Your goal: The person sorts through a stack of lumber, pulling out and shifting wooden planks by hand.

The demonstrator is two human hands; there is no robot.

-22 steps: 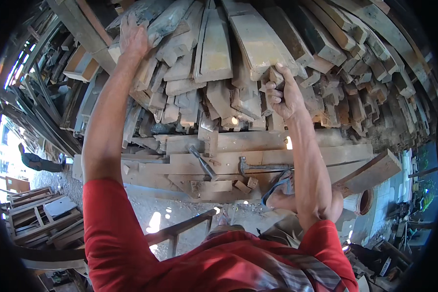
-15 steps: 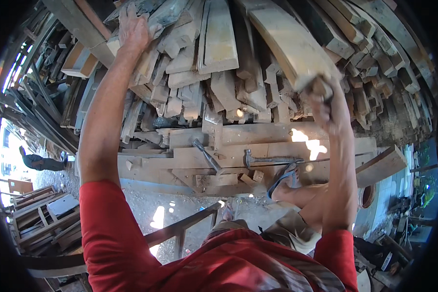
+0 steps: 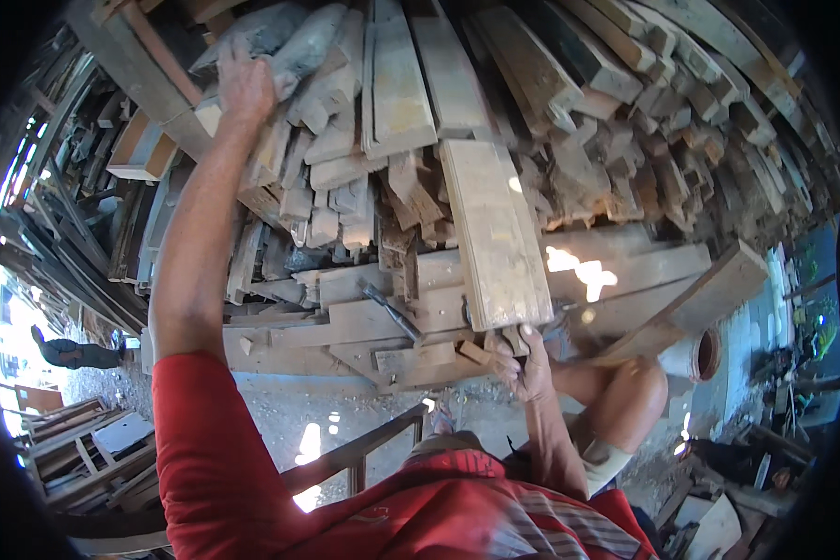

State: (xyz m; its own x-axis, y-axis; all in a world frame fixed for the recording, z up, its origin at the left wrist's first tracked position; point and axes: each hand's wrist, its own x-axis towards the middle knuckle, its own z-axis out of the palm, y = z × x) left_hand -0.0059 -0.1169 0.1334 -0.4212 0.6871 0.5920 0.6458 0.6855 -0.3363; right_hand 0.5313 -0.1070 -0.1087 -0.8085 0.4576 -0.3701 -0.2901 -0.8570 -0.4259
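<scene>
A wide pale wooden board (image 3: 495,233) slopes from the pile down toward me. My right hand (image 3: 527,366) is closed on a narrow piece at its near end, thumb on top; I cannot tell whether that piece is part of the board. My left hand (image 3: 247,84) rests at the upper left with fingers stretched over a grey, rough-looking bundle (image 3: 303,47) on the pile. Left of the board, a metal tool with a long handle (image 3: 392,311) lies on the planks below the stack. The board hides most of the hammer beside it.
Stacked timber (image 3: 401,84) of many lengths fills the far side, ends facing me. A slanting plank (image 3: 686,303) stands at the right by my bent knee. A wooden rail (image 3: 355,453) crosses at lower left. Another person (image 3: 79,353) is far off at the left.
My right hand has moved down and left toward my body, drawing the board out of the pile. My left hand stays on the bundle. The hammer has become mostly covered.
</scene>
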